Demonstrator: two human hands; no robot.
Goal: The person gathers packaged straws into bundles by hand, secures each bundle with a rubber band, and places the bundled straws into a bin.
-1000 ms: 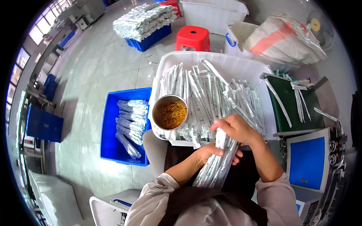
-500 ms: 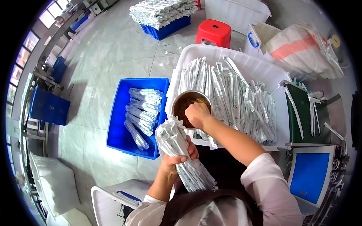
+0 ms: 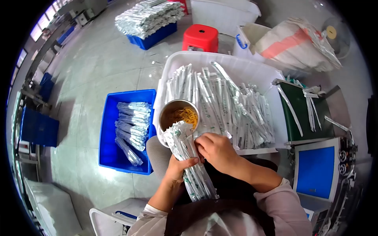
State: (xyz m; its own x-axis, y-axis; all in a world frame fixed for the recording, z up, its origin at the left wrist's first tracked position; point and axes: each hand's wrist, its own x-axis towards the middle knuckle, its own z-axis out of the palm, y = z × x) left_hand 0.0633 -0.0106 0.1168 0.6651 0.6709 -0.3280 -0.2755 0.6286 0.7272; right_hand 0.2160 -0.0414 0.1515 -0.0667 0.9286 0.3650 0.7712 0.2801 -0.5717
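My left hand [image 3: 175,168] is wrapped around a thick bundle of long, thin white-wrapped packets [image 3: 197,179], held upright and slightly tilted in front of my apron. Against the bundle's right side, my right hand [image 3: 217,151] is closed with its fingertips pinched. Whatever those fingertips hold is hidden. Just beyond the bundle's top is a round metal bowl [image 3: 163,114] containing yellow bands [image 3: 189,115] that look like rubber bands. It sits at the near left corner of a large white tub [image 3: 273,70] filled with loose packets [image 3: 220,106] of the same kind.
A blue crate [image 3: 105,137] on the floor at left holds several packet bundles [image 3: 132,122]. Farther off stand a heaped blue crate [image 3: 155,35] and a red stool [image 3: 200,38]. At right is a machine with a green belt [image 3: 293,118] and blue panel [image 3: 315,173].
My right hand has come out of the metal bowl and moved back to the bundle's side. The bands in the bowl are now exposed. My left hand still grips the bundle. The view has shifted.
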